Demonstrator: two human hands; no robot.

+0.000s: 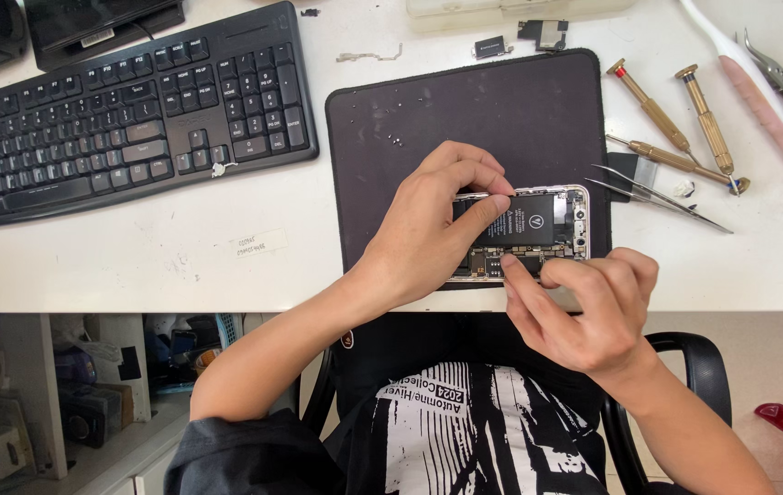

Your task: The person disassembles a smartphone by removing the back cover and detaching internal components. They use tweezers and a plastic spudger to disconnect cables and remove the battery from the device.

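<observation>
An opened smartphone (547, 225) lies on a dark work mat (465, 110) near the table's front edge, its black battery and circuit parts showing. My left hand (432, 225) covers the phone's left part and holds its frame, fingers curled over the top edge. My right hand (584, 307) rests at the phone's lower edge, with the index finger and thumb pinched together against the small parts near the board. Whether something tiny sits between those fingertips cannot be made out.
A black keyboard (125, 110) lies at the left. Metal tweezers (662, 197), several brass-handled screwdrivers (675, 128) and a pink-handled tool (758, 96) lie right of the mat. Small removed phone parts (520, 38) and tiny screws (394, 140) sit near the mat's top.
</observation>
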